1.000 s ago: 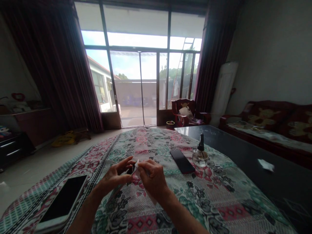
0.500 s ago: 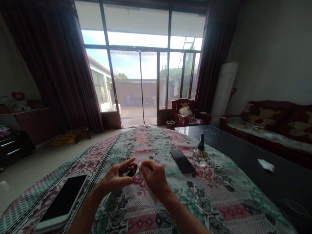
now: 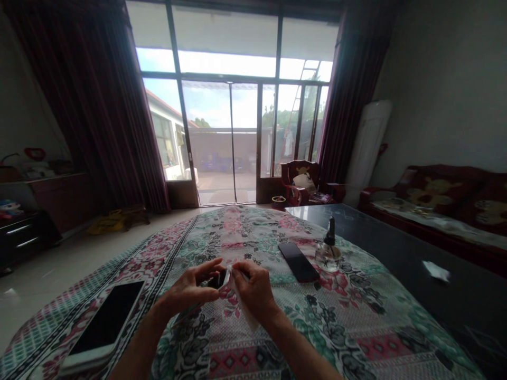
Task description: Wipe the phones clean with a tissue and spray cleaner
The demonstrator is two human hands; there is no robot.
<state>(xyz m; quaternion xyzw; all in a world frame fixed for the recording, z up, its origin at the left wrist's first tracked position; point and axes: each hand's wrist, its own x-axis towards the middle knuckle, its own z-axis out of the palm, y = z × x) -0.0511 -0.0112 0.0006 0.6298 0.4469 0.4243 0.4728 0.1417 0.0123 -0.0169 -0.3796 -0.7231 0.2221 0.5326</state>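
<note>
Over the middle of the patterned cloth (image 3: 237, 348), my left hand (image 3: 192, 285) curls thumb and fingers around a small dark object with a pale, shiny edge (image 3: 225, 278). Its kind is too dim to make out. My right hand (image 3: 255, 290) pinches a white tissue (image 3: 247, 315) against the edge of that object. The tissue's loose end hangs below my right palm. Beyond my right hand a black phone (image 3: 298, 262) lies flat, beside a clear glass bottle with a black dropper top (image 3: 328, 252).
A white-framed phone or tablet (image 3: 105, 322) lies at the left. Dark tabletop (image 3: 396, 248) shows at the right, with a crumpled white tissue (image 3: 437, 271) on it. Farther off stand a wooden armchair (image 3: 299, 182), a sofa (image 3: 435, 190) and glass doors (image 3: 225, 142).
The whole view has shifted slightly, so things appear a little farther right. Both hands keep nearly the same hold on the small object and the tissue.
</note>
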